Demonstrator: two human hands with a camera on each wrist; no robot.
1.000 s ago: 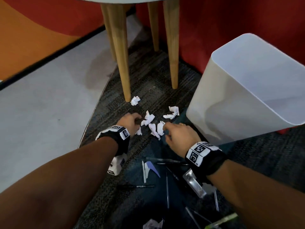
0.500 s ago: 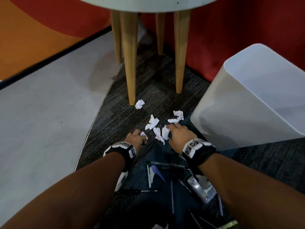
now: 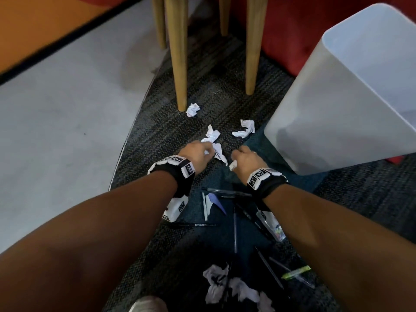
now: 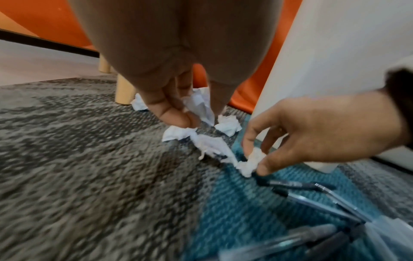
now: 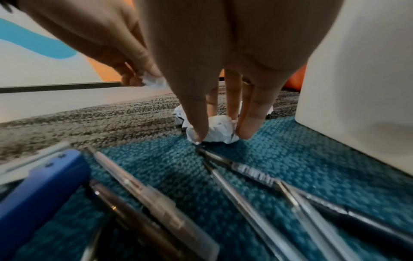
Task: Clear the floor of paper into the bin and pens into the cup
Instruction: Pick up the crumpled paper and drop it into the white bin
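Several crumpled white paper pieces (image 3: 211,135) lie on the dark carpet before the white bin (image 3: 337,109). My left hand (image 3: 208,152) pinches one paper scrap (image 4: 196,106) between thumb and fingers, just above another scrap (image 4: 176,135) on the carpet. My right hand (image 3: 234,158) grips a small paper ball (image 5: 218,132) with thumb and fingers, low over the teal carpet patch. Several pens (image 3: 227,192) lie scattered behind my wrists. More crumpled paper (image 3: 225,287) lies near my foot.
Wooden table legs (image 3: 179,52) stand beyond the paper, with one scrap (image 3: 193,109) at a leg's foot. Another scrap (image 3: 244,129) lies near the bin's base. A blue object (image 5: 40,194) lies among the pens. Grey floor (image 3: 56,131) lies to the left.
Both hands have closed on paper: the right one now holds a small ball that lay by it, the left pinches a scrap. The view has tilted down, showing more pens and paper.
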